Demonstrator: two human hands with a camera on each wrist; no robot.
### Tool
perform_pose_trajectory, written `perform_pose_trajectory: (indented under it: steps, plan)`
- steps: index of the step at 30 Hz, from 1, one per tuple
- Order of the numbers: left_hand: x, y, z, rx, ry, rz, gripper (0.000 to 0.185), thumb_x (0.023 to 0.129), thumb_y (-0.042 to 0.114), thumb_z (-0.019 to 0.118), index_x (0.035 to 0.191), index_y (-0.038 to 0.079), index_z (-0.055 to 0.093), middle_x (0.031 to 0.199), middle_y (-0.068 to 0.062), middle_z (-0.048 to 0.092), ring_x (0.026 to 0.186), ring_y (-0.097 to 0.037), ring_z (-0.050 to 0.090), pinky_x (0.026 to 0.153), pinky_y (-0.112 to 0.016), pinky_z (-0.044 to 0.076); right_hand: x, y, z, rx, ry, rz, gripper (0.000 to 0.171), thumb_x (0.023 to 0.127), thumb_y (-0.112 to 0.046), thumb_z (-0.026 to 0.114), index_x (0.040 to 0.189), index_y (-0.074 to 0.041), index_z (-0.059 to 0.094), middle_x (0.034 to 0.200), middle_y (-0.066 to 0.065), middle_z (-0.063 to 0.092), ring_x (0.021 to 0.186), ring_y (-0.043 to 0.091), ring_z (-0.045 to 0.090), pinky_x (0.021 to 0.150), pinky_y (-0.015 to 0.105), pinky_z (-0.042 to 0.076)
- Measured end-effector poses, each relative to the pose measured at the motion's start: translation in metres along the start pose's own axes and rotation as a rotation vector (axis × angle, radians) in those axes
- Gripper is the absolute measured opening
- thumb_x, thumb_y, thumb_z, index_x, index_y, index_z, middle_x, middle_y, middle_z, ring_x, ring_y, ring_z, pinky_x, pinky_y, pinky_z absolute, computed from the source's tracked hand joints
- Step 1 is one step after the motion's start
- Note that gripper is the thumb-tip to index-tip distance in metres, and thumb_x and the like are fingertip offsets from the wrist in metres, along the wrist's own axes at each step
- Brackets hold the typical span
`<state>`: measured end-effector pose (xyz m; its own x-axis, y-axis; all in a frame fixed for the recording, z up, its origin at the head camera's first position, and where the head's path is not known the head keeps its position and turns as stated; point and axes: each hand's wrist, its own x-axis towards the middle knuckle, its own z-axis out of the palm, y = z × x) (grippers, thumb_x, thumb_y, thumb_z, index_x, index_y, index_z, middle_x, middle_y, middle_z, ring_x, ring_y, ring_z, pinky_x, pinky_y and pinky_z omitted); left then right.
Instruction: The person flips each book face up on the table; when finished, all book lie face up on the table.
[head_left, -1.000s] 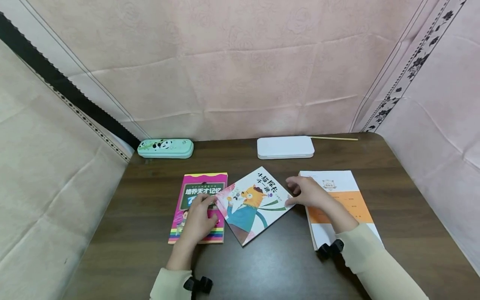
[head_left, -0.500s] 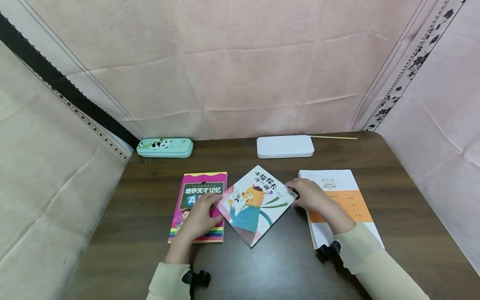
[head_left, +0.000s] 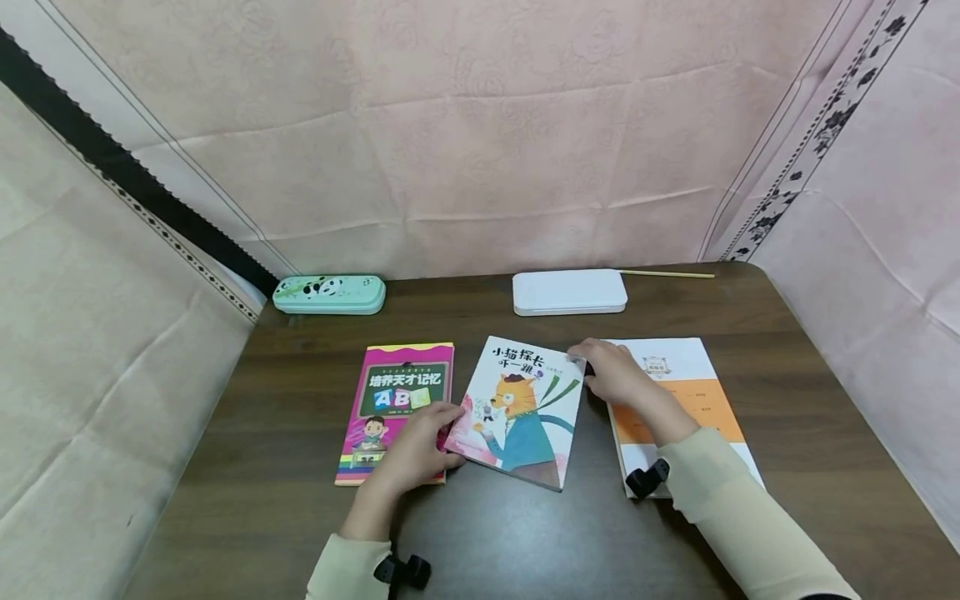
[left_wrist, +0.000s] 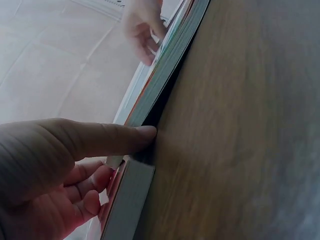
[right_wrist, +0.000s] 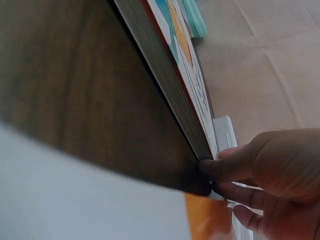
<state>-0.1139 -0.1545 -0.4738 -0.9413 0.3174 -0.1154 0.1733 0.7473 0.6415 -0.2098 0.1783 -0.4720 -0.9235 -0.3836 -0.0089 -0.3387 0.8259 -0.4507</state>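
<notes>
A white picture book (head_left: 517,417) with an orange cat in blue on its cover lies slightly turned at mid-table. My left hand (head_left: 416,450) holds its lower left corner, thumb at the bottom edge and fingers along the left side. At the upper right corner, my right hand (head_left: 618,375) grips the same book. The left wrist view shows the left thumb (left_wrist: 115,140) against the page block, with the pink book's (left_wrist: 127,200) edge below it. In the right wrist view, the right thumb (right_wrist: 225,167) presses the page edge of the cat book (right_wrist: 175,85).
A pink memory-training book (head_left: 367,446) lies left, partly under my left hand. On the right, below my right forearm, is a white and orange book (head_left: 697,400). Behind stand a mint panda pencil case (head_left: 330,296), a white case (head_left: 570,293) and a thin stick (head_left: 667,274).
The cat book has turned counterclockwise from a diamond-like slant to nearly straight. My left hand has moved down and right with its corner; the right hand has shifted slightly up and left.
</notes>
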Motion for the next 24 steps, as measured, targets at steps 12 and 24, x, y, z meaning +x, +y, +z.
perform_pose_trajectory:
  steps: [12, 24]
  plan:
    - [-0.007, 0.014, 0.014, 0.145, 0.027, 0.039, 0.082, 0.072, 0.038, 0.093, 0.141, 0.007, 0.061, 0.123, -0.006, 0.058, 0.111, -0.022, 0.050, 0.091, -0.037, 0.054, 0.026, -0.006, 0.002, 0.031, -0.017, -0.046, 0.044, 0.091, 0.007, 0.065, 0.135, 0.003, 0.060, 0.133, 0.022, 0.060, 0.126, 0.041, 0.054, 0.106, 0.058, 0.042]
    - [-0.006, 0.016, 0.017, 0.118, 0.049, -0.003, 0.084, 0.072, 0.045, 0.091, 0.141, 0.007, 0.061, 0.128, -0.009, 0.058, 0.113, -0.024, 0.051, 0.096, -0.042, 0.052, 0.030, 0.001, -0.001, 0.047, -0.074, -0.092, 0.045, 0.097, 0.009, 0.056, 0.141, 0.008, 0.052, 0.143, 0.027, 0.051, 0.134, 0.044, 0.047, 0.107, 0.053, 0.044]
